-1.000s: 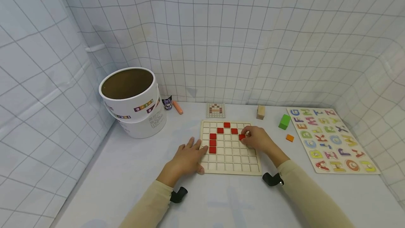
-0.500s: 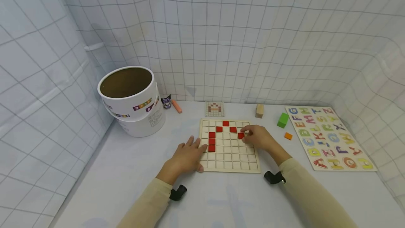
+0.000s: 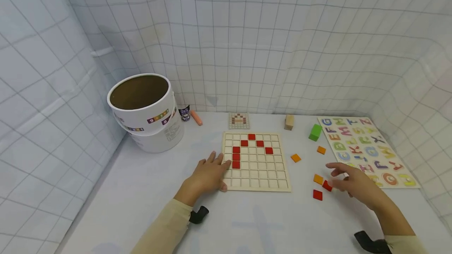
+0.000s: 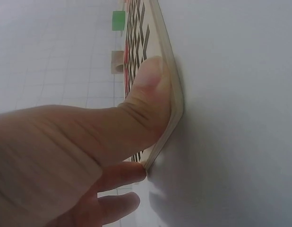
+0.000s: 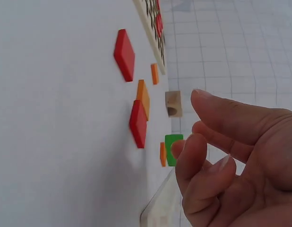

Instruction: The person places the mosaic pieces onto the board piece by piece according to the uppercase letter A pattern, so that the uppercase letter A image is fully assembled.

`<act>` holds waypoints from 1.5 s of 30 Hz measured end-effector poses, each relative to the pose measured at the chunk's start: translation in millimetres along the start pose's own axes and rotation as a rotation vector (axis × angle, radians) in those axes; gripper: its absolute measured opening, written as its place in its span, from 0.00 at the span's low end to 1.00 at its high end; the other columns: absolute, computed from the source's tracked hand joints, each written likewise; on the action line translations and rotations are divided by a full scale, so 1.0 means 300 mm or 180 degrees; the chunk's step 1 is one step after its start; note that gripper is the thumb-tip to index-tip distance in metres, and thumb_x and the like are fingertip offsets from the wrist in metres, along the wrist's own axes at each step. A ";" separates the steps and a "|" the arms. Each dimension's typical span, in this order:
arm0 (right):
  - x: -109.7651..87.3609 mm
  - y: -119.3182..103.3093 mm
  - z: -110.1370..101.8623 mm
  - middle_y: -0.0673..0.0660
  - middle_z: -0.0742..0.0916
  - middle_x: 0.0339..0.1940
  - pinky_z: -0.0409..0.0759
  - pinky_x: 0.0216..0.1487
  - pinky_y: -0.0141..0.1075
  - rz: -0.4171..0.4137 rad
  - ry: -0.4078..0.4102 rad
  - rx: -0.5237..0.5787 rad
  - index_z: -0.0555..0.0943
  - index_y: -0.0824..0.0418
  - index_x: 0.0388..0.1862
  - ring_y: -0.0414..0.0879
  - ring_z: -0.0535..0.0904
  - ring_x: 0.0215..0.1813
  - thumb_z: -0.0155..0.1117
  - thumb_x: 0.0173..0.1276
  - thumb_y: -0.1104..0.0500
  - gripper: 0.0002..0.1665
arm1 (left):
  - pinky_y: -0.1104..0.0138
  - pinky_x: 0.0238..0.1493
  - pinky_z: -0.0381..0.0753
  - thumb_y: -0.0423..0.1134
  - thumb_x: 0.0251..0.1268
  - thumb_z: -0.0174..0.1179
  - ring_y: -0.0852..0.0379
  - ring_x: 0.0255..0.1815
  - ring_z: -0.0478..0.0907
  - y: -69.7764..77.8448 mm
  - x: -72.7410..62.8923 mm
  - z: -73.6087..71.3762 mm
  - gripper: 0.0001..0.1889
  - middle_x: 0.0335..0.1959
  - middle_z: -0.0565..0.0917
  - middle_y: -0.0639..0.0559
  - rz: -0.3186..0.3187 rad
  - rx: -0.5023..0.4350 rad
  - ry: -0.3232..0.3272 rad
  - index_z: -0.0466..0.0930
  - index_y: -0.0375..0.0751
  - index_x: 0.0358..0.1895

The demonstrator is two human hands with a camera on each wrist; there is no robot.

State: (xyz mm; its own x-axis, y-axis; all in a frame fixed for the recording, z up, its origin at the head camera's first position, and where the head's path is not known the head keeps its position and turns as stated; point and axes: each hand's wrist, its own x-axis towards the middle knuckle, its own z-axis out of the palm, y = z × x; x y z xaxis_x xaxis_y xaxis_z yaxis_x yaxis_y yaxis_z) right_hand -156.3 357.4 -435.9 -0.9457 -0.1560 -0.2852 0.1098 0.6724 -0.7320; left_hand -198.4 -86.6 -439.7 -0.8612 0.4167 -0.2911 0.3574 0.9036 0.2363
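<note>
A pale wooden grid board (image 3: 261,167) lies on the table, with several red square tiles set in its cells. My left hand (image 3: 208,173) rests on its left edge, fingers spread; in the left wrist view the thumb (image 4: 153,85) lies over the board's rim. My right hand (image 3: 356,185) hovers to the right of the board with nothing between thumb and fingers. Just beside its fingertips lie a red tile (image 3: 327,185) and an orange tile (image 3: 318,179), touching each other. Another red tile (image 3: 318,195) is slightly nearer the front.
Two more orange tiles (image 3: 296,158) lie right of the board. A letter puzzle board (image 3: 370,152), green block (image 3: 315,132) and wooden block (image 3: 289,122) are farther right. A small pattern card (image 3: 239,120) sits behind the grid. A white bucket (image 3: 155,130) stands back left.
My right hand has let go of the red tile, which now sits in the board, and has moved right and forward toward the loose tiles. My left hand stays in place.
</note>
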 end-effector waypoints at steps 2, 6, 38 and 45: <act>-0.025 0.033 0.005 0.63 0.79 0.56 0.74 0.28 0.36 0.0160 -0.0029 -0.0023 0.71 0.60 0.73 0.50 0.76 0.36 0.70 0.69 0.52 0.37 | 0.38 0.74 0.56 0.53 0.54 0.74 0.35 0.83 0.46 -0.006 0.000 0.006 0.47 0.81 0.57 0.40 0.0004 0.0008 -0.0007 0.65 0.48 0.78; -0.032 0.062 0.029 0.60 0.80 0.53 0.76 0.30 0.37 0.0208 -0.0026 -0.0221 0.74 0.60 0.71 0.50 0.74 0.37 0.71 0.68 0.51 0.35 | 0.37 0.74 0.57 0.54 0.54 0.73 0.36 0.83 0.47 -0.013 0.002 0.014 0.47 0.81 0.58 0.40 0.0021 0.0032 0.0014 0.65 0.48 0.78; 0.047 0.037 0.046 0.60 0.78 0.30 0.71 0.24 0.36 -0.0191 0.0164 0.0903 0.72 0.66 0.63 0.46 0.70 0.22 0.63 0.76 0.51 0.26 | 0.38 0.74 0.58 0.53 0.55 0.73 0.37 0.83 0.47 -0.011 -0.012 0.004 0.46 0.81 0.58 0.40 -0.0003 0.0036 -0.0006 0.65 0.48 0.78; 0.181 -0.109 0.096 0.60 0.82 0.37 0.68 0.24 0.31 -0.0109 0.0085 0.1317 0.70 0.65 0.66 0.43 0.73 0.25 0.68 0.72 0.52 0.31 | 0.38 0.73 0.58 0.52 0.55 0.73 0.36 0.83 0.48 -0.008 -0.008 0.007 0.46 0.81 0.58 0.39 0.0033 0.0012 0.0028 0.66 0.48 0.78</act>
State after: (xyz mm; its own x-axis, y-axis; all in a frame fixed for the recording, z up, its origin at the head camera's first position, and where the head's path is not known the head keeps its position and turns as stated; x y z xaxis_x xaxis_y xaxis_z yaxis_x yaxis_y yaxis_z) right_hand -202.4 305.9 -445.3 -0.9579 -0.1507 -0.2442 0.1867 0.3186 -0.9293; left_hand -196.4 -89.6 -441.6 -0.8605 0.4252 -0.2805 0.3677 0.8996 0.2358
